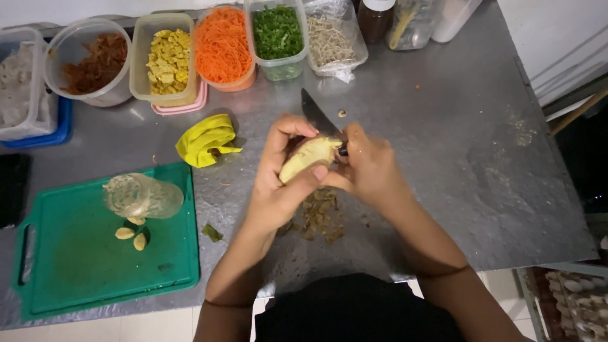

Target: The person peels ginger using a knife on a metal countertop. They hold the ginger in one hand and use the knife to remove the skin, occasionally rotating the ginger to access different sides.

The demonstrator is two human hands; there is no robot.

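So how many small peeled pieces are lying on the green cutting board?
3 pieces on the green cutting board, all just below the overturned glass jar: one at the jar's edge, one left, one lower right. More may sit inside the jar.

Bare steel counter (456, 158) right of hands; tubs (221, 47) crowd the back edge.

Matt metal table (443, 145) — plastic board (76, 266)

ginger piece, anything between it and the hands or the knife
Nothing visible. The left hand grips the pale ginger piece directly, and the right hand sets the knife against it. Peelings lie below.
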